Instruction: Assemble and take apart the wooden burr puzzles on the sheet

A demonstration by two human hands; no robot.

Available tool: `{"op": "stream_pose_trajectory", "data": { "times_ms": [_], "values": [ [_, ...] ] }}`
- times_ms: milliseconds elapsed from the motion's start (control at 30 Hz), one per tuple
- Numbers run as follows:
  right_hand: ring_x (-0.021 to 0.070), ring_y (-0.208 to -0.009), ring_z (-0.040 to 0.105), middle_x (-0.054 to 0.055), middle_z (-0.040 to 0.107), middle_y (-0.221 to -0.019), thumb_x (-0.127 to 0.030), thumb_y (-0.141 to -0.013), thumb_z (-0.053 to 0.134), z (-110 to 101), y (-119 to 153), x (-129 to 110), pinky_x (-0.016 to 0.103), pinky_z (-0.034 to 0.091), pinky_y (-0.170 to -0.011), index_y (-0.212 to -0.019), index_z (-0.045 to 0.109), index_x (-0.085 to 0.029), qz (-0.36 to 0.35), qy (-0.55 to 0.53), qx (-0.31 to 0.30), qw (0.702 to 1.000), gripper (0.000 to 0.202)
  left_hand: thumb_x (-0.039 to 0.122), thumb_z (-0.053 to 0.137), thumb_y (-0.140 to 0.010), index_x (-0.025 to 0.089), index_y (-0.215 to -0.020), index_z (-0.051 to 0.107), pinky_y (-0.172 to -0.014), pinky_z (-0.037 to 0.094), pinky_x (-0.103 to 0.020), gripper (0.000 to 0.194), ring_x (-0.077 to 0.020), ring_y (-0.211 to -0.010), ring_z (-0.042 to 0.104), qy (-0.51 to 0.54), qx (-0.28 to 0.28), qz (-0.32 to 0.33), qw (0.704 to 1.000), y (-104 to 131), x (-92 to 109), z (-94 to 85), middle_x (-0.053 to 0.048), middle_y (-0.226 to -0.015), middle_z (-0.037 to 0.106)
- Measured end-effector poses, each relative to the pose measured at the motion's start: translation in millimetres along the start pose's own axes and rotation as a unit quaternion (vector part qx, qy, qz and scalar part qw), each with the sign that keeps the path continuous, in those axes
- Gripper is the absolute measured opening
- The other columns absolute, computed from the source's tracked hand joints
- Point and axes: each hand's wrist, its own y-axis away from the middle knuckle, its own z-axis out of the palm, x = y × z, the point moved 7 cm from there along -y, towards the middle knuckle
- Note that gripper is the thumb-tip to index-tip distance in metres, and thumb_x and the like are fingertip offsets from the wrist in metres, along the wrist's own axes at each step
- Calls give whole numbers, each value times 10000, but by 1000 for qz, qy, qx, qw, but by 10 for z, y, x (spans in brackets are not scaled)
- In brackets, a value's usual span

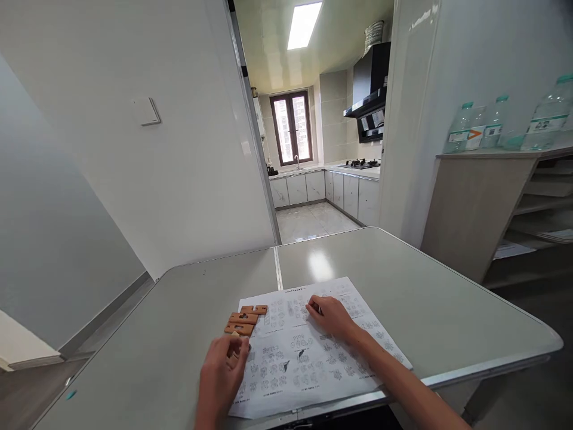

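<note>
Left hand (225, 365) is half-curled beside wooden pieces (240, 319) at the left edge of the sheet (313, 364); right hand (330, 315), loosely curled, is over it; whether either holds anything, I cannot tell.

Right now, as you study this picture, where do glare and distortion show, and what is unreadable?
Head view: the ceiling light glares white, with a bright reflection on the tabletop; head view: the door frame slants, probably wide-angle distortion; head view: the paper sheet is too finely printed to read.

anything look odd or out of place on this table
A small teal bit lies alone by the left edge of the table, away from the paper and brown pieces; what it is, I can't tell.
</note>
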Motion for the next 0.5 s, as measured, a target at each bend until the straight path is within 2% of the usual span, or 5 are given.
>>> {"op": "stream_pose_trajectory", "data": {
  "times_ms": [67, 133, 267, 367, 500],
  "values": [
    [200, -725, 682, 21, 770, -812, -334, -1017, 477, -4, -2, -4, 292, 452, -688, -888, 680, -237, 2, 0, 0, 1000, 259, 592, 521, -924, 219, -937, 639, -862, 510, -413, 391, -302, -937, 652, -31, -5, -7, 999, -116, -66, 31, -95, -977, 713],
    [200, -729, 687, 21, 773, -818, -330, -1016, 481, -12, -2, -10, 291, 457, -693, -893, 686, -238, 3, 0, -1, 1000, 256, 618, 518, -883, 189, -1057, 639, -955, 483, -496, 478, -363, -1071, 628, -75, -26, -46, 996, -221, -184, 105, -149, -1129, 694],
    [197, -732, 697, 23, 778, -830, -319, -1018, 492, -23, -4, -18, 279, 461, -692, -907, 693, -239, 3, -5, -4, 1000, 243, 587, 528, -857, 143, -1341, 539, -1073, 416, -533, 656, -402, -1297, 534, -148, -110, -133, 974, -345, -370, 308, -195, -1379, 593],
    [198, -732, 697, 21, 778, -820, -318, -1016, 499, -18, -14, -11, 281, 457, -701, -906, 696, -244, 5, -3, -2, 1000, 237, 525, 511, -895, 123, -1457, 424, -1096, 411, -485, 696, -371, -1335, 523, -161, -153, -147, 964, -423, -348, 396, -192, -1465, 537],
    [202, -740, 690, 23, 782, -831, -313, -1006, 506, -9, -31, 0, 288, 442, -698, -903, 699, -245, 5, 2, 5, 1000, 229, 464, 533, -903, 109, -1461, 422, -998, 485, -452, 671, -377, -1262, 590, -166, -169, -153, 959, -528, -283, 440, -206, -1482, 523]
  ]
}}
